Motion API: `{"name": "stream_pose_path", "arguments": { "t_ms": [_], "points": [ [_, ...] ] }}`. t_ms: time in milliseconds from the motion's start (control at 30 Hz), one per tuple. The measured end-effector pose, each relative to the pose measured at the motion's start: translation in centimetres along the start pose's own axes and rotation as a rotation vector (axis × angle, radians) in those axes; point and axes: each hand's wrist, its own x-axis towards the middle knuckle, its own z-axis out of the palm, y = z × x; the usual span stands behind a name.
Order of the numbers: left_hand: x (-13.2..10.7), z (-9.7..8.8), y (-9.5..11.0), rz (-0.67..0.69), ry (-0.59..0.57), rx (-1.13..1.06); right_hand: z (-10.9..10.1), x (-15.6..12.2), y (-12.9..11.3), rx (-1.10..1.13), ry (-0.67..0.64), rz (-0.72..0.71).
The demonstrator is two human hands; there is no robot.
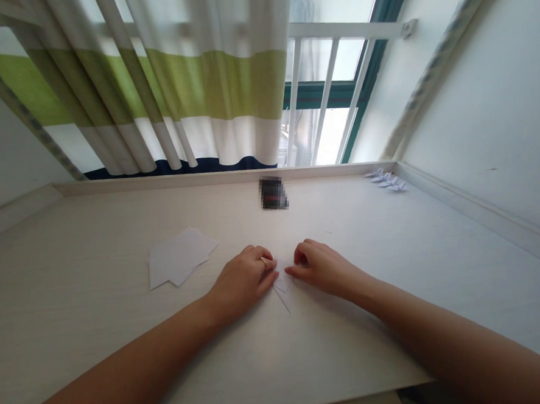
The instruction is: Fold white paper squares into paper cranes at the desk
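A small piece of folded white paper [281, 282] lies on the white tabletop between my hands, with a thin pointed part stretching toward me. My left hand [250, 273], wearing a ring, pinches this paper at its left side. On the other side, my right hand [317, 264] has its fingers curled in, and one fingertip reaches the paper's right edge. Whether anything sits within those curled fingers is hidden. Left of my left hand, several loose white paper sheets [178, 257] overlap in a flat pile.
Several small folded white paper figures [386, 179] stand in the far right corner. A dark, pixelated object [273, 194] lies near the tabletop's back edge. Raised borders [170, 181] run along the table's back and sides. Behind hang a striped curtain [213, 83] and a white window railing [344, 30].
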Motion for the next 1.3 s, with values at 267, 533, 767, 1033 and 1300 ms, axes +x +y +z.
{"name": "stream_pose_path", "arguments": {
  "t_ms": [267, 533, 767, 1033, 1300],
  "points": [
    [0.10, -0.10, 0.31, 0.011, -0.023, 0.049, 0.05, -0.21, -0.50, 0.021, -0.015, 0.054],
    [0.14, -0.03, 0.31, 0.035, -0.029, 0.059, 0.71, 0.25, -0.06, 0.203, 0.039, 0.033],
    [0.21, 0.01, 0.43, 0.061, -0.059, 0.142, 0.50, 0.39, 0.06, 0.258, -0.019, 0.038],
    [0.20, 0.26, 0.53, 0.093, -0.029, 0.168, 0.52, 0.44, -0.34, 0.475, -0.028, -0.009],
    [0.26, 0.48, 0.39, 0.096, 0.003, 0.176, 0.97, 0.27, -0.37, 0.371, 0.080, -0.009]
  ]
}}
